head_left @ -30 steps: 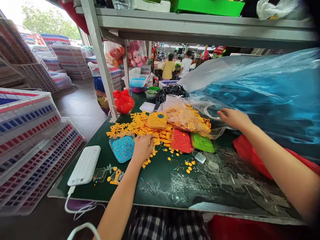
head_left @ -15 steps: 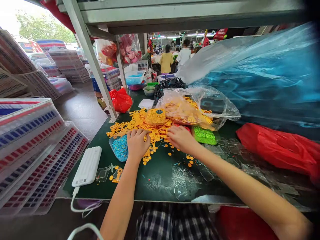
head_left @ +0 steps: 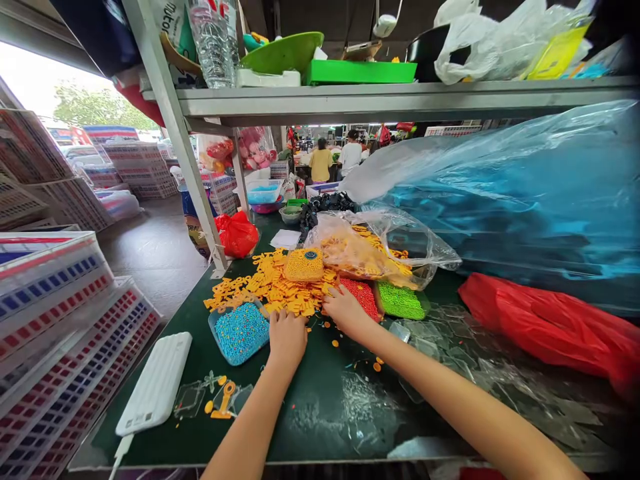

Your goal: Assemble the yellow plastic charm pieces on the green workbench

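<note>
My left hand [head_left: 287,340] rests at the front edge of a heap of orange plastic pieces [head_left: 273,283], its fingers bent down; their tips and anything under them are hidden. To its left stands a tray of blue beads [head_left: 241,333]. My right hand [head_left: 345,310] reaches to the right side of the heap, fingertips at the pieces, beside a tray of red beads [head_left: 361,299]. Whether it grips a piece cannot be made out. A box of yellow-orange beads [head_left: 304,265] with a dark round spot sits on the heap. Green beads [head_left: 400,300] fill another tray at the right.
A white power bank [head_left: 155,380] with a cable lies at the left. Clear plastic pieces and a red bag [head_left: 545,327] lie at the right. Behind are an open plastic bag [head_left: 360,250] and a shelf [head_left: 375,100]. Two people stand far back.
The view has tilted up, showing the shelf top. My left hand has moved right and nearer, away from the blue beads. My right hand has moved slightly left, uncovering more of the red beads.
</note>
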`<action>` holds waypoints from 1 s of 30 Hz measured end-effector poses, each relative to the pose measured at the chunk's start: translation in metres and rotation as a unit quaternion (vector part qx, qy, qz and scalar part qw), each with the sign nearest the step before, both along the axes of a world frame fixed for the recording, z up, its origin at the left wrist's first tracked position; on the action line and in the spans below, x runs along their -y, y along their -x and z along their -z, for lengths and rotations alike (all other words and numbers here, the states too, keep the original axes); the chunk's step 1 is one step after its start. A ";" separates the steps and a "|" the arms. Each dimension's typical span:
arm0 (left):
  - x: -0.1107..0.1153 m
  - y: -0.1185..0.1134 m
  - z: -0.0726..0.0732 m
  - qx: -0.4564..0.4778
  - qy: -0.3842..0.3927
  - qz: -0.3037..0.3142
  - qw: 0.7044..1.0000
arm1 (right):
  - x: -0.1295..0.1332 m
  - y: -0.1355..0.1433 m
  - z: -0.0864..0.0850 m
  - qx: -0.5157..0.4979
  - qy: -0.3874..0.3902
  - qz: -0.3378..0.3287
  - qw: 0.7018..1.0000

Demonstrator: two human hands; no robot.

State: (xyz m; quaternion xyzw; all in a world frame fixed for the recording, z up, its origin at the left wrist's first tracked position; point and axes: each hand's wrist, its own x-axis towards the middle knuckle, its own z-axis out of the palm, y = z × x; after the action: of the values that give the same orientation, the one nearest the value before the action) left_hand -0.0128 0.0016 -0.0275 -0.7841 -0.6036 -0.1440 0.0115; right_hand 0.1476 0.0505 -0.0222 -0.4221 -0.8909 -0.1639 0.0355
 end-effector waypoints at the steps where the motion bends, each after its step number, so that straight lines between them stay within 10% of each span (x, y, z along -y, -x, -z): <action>1: 0.000 -0.001 0.001 0.001 -0.001 -0.002 1.000 | 0.004 -0.001 -0.002 -0.008 -0.003 -0.003 1.000; 7: 0.001 -0.004 0.003 0.010 0.016 0.013 1.000 | 0.034 -0.015 -0.008 -0.102 0.000 -0.054 0.993; 16: 0.001 -0.013 0.005 0.000 0.038 -0.019 0.999 | 0.056 -0.041 0.003 -0.288 0.224 -0.151 0.919; 30: 0.007 -0.009 -0.022 0.104 -0.046 0.047 0.992 | 0.071 -0.044 0.015 -0.186 0.139 -0.108 0.967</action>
State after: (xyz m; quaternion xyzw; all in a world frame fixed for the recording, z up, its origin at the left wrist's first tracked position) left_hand -0.0036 -0.0058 -0.0060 -0.7911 -0.5564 -0.2530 -0.0222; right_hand 0.1912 -0.0201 -0.0369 -0.3470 -0.9231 0.0476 0.1586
